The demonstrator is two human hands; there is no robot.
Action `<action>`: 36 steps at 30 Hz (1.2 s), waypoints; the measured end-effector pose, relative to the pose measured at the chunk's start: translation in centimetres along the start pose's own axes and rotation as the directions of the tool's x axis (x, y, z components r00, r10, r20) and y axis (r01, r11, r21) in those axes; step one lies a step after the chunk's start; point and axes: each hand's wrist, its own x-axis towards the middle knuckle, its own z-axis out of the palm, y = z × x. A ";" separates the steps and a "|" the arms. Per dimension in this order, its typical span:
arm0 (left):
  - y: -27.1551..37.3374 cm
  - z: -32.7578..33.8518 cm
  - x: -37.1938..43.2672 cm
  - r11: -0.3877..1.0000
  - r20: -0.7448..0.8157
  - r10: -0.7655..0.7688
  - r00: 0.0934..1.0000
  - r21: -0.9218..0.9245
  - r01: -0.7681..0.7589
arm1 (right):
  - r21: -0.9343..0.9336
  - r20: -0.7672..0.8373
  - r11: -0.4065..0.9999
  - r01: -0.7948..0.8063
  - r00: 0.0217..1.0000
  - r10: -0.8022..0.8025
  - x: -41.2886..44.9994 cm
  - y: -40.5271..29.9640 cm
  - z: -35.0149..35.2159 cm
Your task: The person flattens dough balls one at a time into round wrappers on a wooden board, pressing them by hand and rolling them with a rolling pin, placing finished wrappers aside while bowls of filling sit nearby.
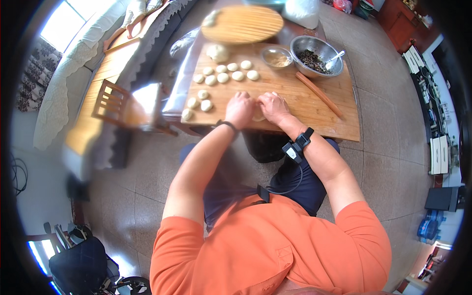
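My left hand (240, 110) and my right hand (273, 107) meet near the front edge of a wooden board (306, 121). Their fingers are curled over a flat piece of dough (259, 116), which shows only partly between them. Several small dough balls (222, 77) lie beyond and to the left of my hands. A larger lump of dough (218, 53) rests behind them. To the right, a wooden rolling pin (319, 94) lies at a slant. Behind it stands a steel bowl (295, 44) of dark chopped filling (313, 62), with a white spoon (335, 59) leaning in it.
A smaller metal bowl (266, 55) holds a tan, crumbly substance. An oval slatted tray (243, 24) carries blurred pale pieces at its left end. A white plastic bag (302, 13) stands behind. Left of the table is a wooden chair (112, 103); a person's legs (134, 18) rest on the sofa.
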 end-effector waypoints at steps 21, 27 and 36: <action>0.4 -0.4 -0.6 0.998 -0.009 0.038 0.999 0.048 -0.038 | 0.069 -0.092 0.991 0.114 0.990 -0.107 -0.8 0.5 0.2; 0.3 -0.6 -1.1 0.996 0.039 0.041 0.998 0.076 -0.044 | -0.026 -0.072 0.990 0.140 0.987 -0.141 -1.3 0.2 -0.1; 0.5 -0.8 -1.7 0.998 0.022 0.050 0.999 0.044 -0.051 | -0.005 -0.070 0.988 0.152 0.986 -0.152 -1.9 0.2 -0.8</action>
